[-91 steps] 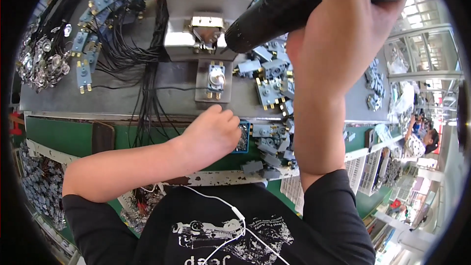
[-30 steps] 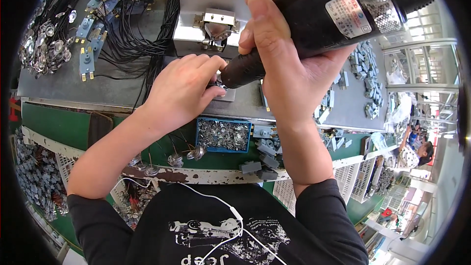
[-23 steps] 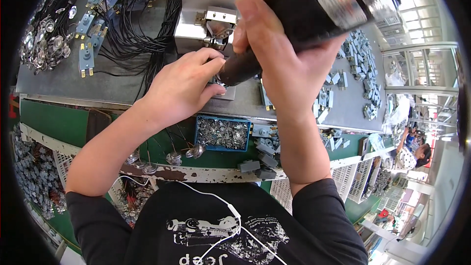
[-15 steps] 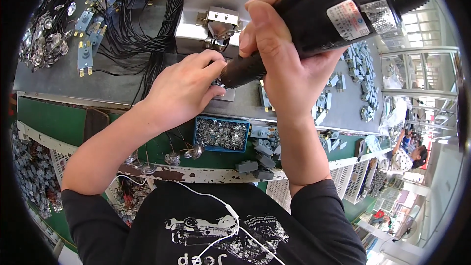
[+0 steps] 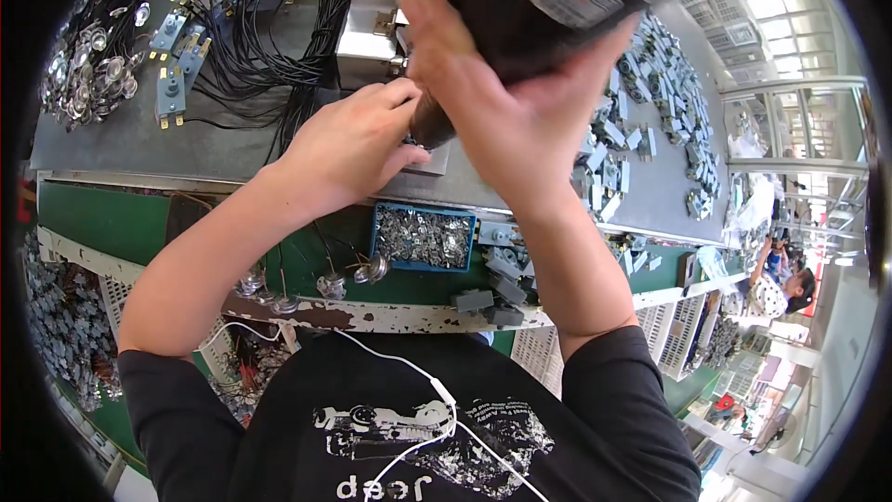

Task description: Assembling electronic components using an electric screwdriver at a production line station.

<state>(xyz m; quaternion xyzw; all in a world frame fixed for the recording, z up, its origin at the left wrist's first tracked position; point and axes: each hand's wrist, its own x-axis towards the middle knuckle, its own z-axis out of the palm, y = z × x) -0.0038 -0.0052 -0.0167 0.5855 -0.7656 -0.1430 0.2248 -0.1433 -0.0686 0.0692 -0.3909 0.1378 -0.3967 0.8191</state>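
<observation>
My right hand (image 5: 506, 125) is wrapped round a thick black electric screwdriver (image 5: 506, 14), which slants down to the left. Its dark nose (image 5: 433, 123) points at a small metal block (image 5: 435, 164) on the grey worktop. At that nose, my left hand (image 5: 344, 144) has its thumb and fingers closed together over the block. Whatever the left fingers hold is hidden behind them and the tool. Just beyond stands a silvery metal fixture (image 5: 367, 70), partly covered by the right hand and the screwdriver.
Black wires (image 5: 279, 79) with grey-blue switches (image 5: 171, 93) lie left; round metal parts (image 5: 93, 84) sit farther left. A blue tray (image 5: 374, 234) of small metal pieces stands on the green ledge nearer me. Many switches (image 5: 664, 84) cover the right. Another person (image 5: 771, 293) sits far right.
The screwdriver and my right hand have shifted left and up in the picture, covering more of the fixture. My left hand stays at the block, nearly still.
</observation>
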